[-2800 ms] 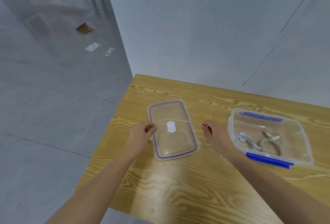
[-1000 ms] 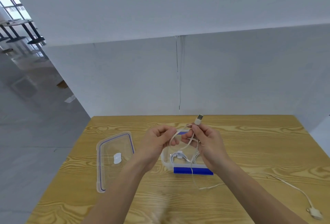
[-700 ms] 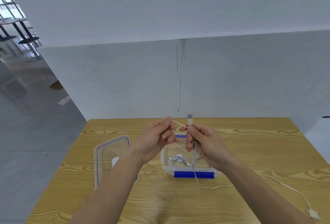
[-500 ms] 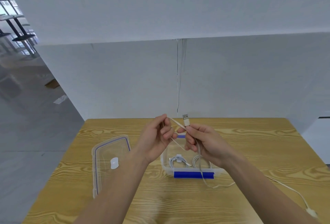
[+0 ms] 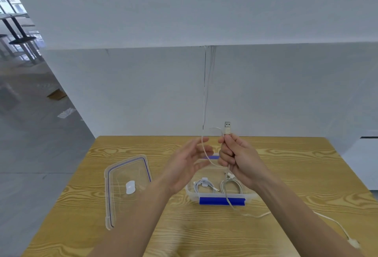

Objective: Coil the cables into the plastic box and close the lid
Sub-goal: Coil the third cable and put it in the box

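Nearest, right edge of the wooden worktop [image 5: 204, 236]: small white connector [image 5: 353, 243] at one end of the loose white cable [image 5: 259, 215], which snakes left over the wood, passes under the right forearm, crosses the front of the box and rises to the hands. Left of centre, the clear lid [image 5: 122, 174] with a blue seal line lies flat on the worktop, apart from the box. A white sticker [image 5: 130, 187] sits on it, print too blurred to read. Clear plastic box [image 5: 191, 193] sits mid-worktop, open, with a blue latch [image 5: 222, 200] on its near side; no text visible on it. Inside the box are two coiled white cables side by side, the left coil [image 5: 201, 185] and the right coil [image 5: 235, 187]. Above the box, the right hand [image 5: 237, 160] is fisted round the loose cable just below its USB plug [image 5: 227, 126], plug pointing up. Left hand [image 5: 184, 164] has fingers spread and relaxed, gripping nothing; the cable loop arcs from the plug down past its fingertips, contact unclear. Beyond is a plain white wall [image 5: 266, 93]. Far left is grey floor [image 5: 30, 134] with a cardboard scrap [image 5: 56, 94].
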A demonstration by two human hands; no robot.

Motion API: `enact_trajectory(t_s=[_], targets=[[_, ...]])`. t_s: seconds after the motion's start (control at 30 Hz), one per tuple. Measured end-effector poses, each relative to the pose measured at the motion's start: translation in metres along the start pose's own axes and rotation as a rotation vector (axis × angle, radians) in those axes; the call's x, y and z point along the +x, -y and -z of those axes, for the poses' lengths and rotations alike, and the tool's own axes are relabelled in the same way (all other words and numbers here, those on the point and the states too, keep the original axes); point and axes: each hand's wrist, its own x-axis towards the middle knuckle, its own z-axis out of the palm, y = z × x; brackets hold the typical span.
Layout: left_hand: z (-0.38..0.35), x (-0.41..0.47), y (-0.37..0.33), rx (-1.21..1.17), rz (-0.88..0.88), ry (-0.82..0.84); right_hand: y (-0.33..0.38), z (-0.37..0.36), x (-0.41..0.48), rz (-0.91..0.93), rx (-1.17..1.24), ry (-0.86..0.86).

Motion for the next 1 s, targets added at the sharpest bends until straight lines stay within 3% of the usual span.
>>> enact_trajectory(t_s=[0.13,0.2,0.3,0.63,0.83,1.0], targets=[[-0.016,-0.013,0.035,0.133,0.101,0.199,0.002,-0.002,0.002,0.06,0.053,-0.068],[-0.022,-0.019,0.049,0.329,0.127,0.294,0.003,-0.001,0.003,0.08,0.034,-0.092],[-0.021,-0.024,0.059,0.419,0.109,0.304,0.008,0.003,0.003,0.109,-0.016,-0.12],[0.038,-0.032,0.056,-0.133,0.23,0.142,0.02,0.028,0.004,0.047,-0.003,-0.165],[0.055,-0.038,0.044,-0.344,0.245,0.067,0.015,0.021,0.007,0.083,-0.143,-0.268],[0.04,-0.027,0.021,-0.557,0.194,-0.144,-0.001,0.008,0.009,0.098,-0.332,-0.324]])
